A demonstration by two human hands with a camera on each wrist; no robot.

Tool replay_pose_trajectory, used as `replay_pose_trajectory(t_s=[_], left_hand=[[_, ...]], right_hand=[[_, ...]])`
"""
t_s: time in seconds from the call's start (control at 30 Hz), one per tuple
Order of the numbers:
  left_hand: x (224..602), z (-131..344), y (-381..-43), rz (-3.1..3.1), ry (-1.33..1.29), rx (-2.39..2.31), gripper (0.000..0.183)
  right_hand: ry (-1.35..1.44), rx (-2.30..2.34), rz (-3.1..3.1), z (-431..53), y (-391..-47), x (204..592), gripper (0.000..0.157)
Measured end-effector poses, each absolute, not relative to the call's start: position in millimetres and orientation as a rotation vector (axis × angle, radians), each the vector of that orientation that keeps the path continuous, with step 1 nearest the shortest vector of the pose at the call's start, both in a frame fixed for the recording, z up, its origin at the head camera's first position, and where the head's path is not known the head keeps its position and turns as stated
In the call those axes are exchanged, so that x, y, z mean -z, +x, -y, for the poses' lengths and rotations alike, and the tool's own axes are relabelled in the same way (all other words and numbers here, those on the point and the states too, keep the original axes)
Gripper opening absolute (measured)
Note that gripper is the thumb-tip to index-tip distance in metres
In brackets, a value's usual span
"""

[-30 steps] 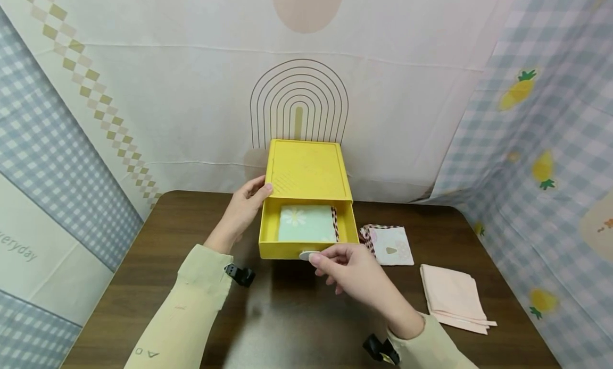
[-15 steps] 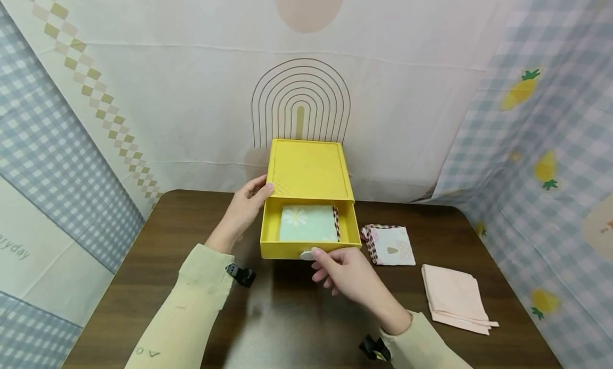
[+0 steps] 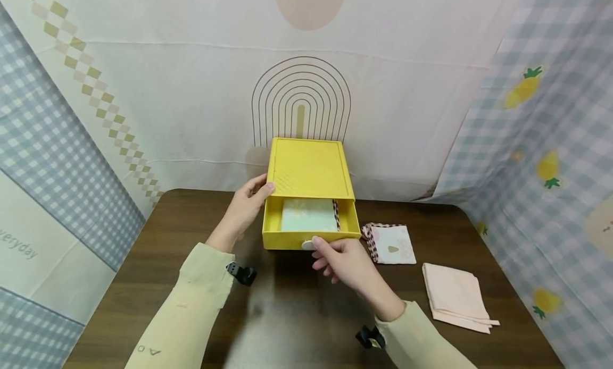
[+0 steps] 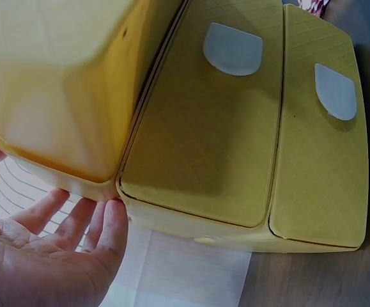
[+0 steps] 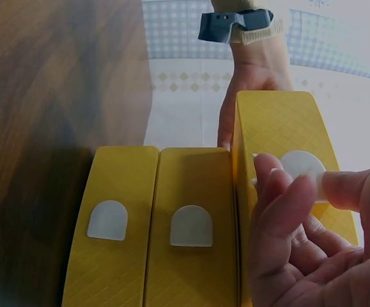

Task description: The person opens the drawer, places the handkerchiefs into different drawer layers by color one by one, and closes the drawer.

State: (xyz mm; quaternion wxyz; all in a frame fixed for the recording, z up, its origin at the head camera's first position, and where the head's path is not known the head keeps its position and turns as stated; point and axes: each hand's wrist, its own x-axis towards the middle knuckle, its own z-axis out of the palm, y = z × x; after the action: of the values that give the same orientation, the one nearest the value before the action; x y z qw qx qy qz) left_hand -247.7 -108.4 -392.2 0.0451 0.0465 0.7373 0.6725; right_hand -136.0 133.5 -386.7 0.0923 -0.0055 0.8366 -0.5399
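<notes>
A yellow cabinet (image 3: 308,167) stands on the table, its top drawer (image 3: 287,240) pulled partly out. Inside that drawer lies a folded pale green cloth (image 3: 306,215) with a dark-and-white edge. My left hand (image 3: 241,209) rests against the cabinet's left side, thumb at the front top corner; the left wrist view shows its fingertips (image 4: 111,217) touching the side. At the drawer front, my right hand (image 3: 347,260) holds the white handle (image 3: 307,245) between thumb and fingers. Two lower drawers, with white handles (image 5: 191,225), stand shut in the right wrist view.
Right of the cabinet lies a white folded cloth (image 3: 394,245) with a dark-and-white edge. A folded pink cloth (image 3: 455,294) is nearer the table's right edge. Patterned fabric (image 3: 407,92) hangs behind and beside the brown table (image 3: 287,326).
The top drawer has slid a little way back into the cabinet, with my right hand moving along with it. My left hand has stayed on the cabinet's side.
</notes>
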Motion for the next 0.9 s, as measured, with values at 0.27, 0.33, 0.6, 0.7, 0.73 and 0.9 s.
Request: replay_pose_trajectory(t_s=[0.27, 0.33, 0.6, 0.7, 0.73, 0.9], left_hand=[[391, 108, -248, -2.249, 0.122, -2.039, 0.066], [391, 108, -248, -2.250, 0.122, -2.035, 0.065], [393, 109, -248, -2.239, 0.124, -2.044, 0.065], [393, 109, -247, -2.232, 0.123, -2.059, 0.066], [393, 109, -247, -2.233, 0.124, -2.061, 0.067], [392, 108, -248, -2.241, 0.125, -2.068, 0.068]], right_hand=[[0.036, 1.702, -2.408, -131, -156, 390, 0.058], [0.045, 1.720, -2.405, -129, -161, 390, 0.058], [0.098, 1.764, -2.404, -125, -180, 391, 0.059], [0.129, 1.788, -2.391, -123, -188, 390, 0.059], [0.139, 1.800, -2.384, -122, -191, 389, 0.058], [0.149, 1.857, -2.370, -119, -201, 387, 0.057]])
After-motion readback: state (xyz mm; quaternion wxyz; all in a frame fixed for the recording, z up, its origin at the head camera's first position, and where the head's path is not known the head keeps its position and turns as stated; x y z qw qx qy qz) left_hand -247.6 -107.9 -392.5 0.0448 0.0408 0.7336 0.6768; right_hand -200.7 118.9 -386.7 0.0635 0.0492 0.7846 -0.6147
